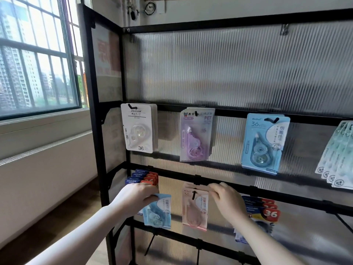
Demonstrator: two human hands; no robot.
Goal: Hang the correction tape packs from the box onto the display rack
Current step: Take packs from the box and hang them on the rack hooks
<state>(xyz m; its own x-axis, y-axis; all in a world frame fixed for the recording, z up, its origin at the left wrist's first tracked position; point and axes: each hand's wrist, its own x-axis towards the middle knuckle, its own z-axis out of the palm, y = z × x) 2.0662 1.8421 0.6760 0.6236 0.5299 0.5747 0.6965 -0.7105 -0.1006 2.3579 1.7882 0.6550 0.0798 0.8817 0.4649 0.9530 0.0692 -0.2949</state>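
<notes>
head view: the left hand [136, 196] grips a blue correction tape pack [158, 212] by its top, held in front of the black display rack [107, 150]'s lower rail. the right hand [227, 199] pinches the top corner of the pink correction tape packs [194, 207] hanging on a hook [194, 194] there. white, purple and blue packs hang on the rail above.

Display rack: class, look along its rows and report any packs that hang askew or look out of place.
The pale green packs at the right edge of the middle row hang tilted and fanned out, while the white, purple and blue packs in that row hang nearly straight. Nothing looks damaged.
</notes>
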